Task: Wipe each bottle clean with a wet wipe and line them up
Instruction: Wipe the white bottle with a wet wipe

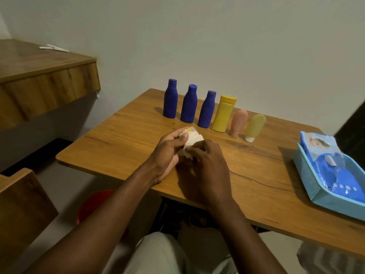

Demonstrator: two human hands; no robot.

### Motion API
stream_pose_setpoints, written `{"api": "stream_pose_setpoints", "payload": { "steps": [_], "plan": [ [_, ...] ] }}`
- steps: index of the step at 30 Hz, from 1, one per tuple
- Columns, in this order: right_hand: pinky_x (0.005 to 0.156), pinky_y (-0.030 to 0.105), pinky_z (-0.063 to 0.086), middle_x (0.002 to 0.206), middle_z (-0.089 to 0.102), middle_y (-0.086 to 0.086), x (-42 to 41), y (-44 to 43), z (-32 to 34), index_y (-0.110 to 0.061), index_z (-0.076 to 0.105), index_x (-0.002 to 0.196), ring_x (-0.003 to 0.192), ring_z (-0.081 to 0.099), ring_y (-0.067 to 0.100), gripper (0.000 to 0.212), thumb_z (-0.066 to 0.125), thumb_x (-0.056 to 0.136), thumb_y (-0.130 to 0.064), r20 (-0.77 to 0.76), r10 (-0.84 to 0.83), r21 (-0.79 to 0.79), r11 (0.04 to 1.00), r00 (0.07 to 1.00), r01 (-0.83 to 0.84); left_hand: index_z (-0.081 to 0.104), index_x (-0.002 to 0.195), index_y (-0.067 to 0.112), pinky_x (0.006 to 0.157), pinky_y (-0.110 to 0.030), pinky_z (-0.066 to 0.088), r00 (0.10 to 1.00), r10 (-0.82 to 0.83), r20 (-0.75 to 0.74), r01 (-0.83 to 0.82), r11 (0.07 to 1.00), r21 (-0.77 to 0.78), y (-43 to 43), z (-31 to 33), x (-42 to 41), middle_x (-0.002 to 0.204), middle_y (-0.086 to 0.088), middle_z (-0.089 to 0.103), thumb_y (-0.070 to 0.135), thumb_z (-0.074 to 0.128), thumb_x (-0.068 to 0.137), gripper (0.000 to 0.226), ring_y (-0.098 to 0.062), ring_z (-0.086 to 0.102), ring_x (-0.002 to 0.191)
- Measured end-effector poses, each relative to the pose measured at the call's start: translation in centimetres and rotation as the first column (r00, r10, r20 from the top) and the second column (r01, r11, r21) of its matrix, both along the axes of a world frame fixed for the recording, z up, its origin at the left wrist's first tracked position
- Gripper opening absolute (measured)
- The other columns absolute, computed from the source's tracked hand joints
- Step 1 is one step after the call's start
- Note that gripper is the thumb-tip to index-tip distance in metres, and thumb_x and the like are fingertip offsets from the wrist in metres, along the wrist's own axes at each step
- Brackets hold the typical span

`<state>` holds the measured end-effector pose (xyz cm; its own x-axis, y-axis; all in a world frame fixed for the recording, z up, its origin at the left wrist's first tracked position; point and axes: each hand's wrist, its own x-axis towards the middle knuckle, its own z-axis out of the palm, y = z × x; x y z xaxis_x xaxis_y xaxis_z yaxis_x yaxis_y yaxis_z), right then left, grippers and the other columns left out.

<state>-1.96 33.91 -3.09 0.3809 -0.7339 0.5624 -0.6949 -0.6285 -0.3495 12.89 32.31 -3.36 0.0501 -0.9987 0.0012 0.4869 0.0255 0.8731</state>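
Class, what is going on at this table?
A person is cleaning bottles. The left hand holds a small pale bottle above the table; the right hand holds a white wipe against it. Six bottles stand in a row at the back: three blue, two yellow, one pink. A pack of wipes lies in a blue basket on the right.

A red bucket (92,204) sits beneath the wooden table (128,139).

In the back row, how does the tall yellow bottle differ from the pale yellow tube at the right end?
The tall yellow bottle is bright and flat-sided, capped at the top; the pale yellow tube is shorter, rounded and duller, standing on its white cap. Both stand in the same row.
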Motion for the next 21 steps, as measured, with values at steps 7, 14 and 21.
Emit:
{"api": "stream_pose_setpoints", "payload": {
  "steps": [7, 14, 21],
  "plan": [
    [0.085, 0.033, 0.053, 0.120, 0.063, 0.005, 1.0, -1.3, 1.2, -0.015, 0.072, 0.113, 0.110, 0.056, 0.018, 0.035, 0.082, 0.079, -0.017, 0.037, 0.003, -0.003, 1.000, 0.999, -0.002, 0.051, 0.151, 0.012, 0.095, -0.041, 0.059, 1.000, 0.027, -0.002, -0.027, 0.999, 0.018, 0.3, 0.1, -0.2, 0.136, -0.017, 0.069, 0.018, 0.053, 0.108, 0.043, -0.031, 0.067, 0.125],
    [0.071, 0.021, 0.046, 0.119, 0.058, -0.007, -2.1, 0.8, -1.5, -0.029, 0.073, 0.110, 0.106, 0.056, 0.013, 0.025, 0.078, 0.085, -0.032, -0.052, -0.100, 0.131, 0.986, 0.994, 0.106, 0.051, 0.150, 0.009, 0.097, -0.055, 0.059, 0.995, 0.083, 0.057, -0.087, 0.994, 0.072, 0.0, 0.2, 0.0, 0.141, -0.021, 0.061, 0.019, 0.054, 0.108, 0.044, -0.032, 0.059, 0.132],
    [0.071, 0.025, 0.049, 0.112, 0.061, -0.007, -2.5, 0.6, -0.4, -0.030, 0.074, 0.105, 0.101, 0.058, 0.012, 0.019, 0.077, 0.087, -0.032, 0.006, -0.077, 0.160, 0.984, 0.997, 0.075, 0.049, 0.152, 0.011, 0.094, -0.054, 0.060, 0.995, 0.082, 0.056, -0.086, 0.993, 0.082, 0.2, 0.2, -0.2, 0.141, -0.017, 0.059, 0.017, 0.052, 0.109, 0.043, -0.028, 0.060, 0.129]
  ]
}}
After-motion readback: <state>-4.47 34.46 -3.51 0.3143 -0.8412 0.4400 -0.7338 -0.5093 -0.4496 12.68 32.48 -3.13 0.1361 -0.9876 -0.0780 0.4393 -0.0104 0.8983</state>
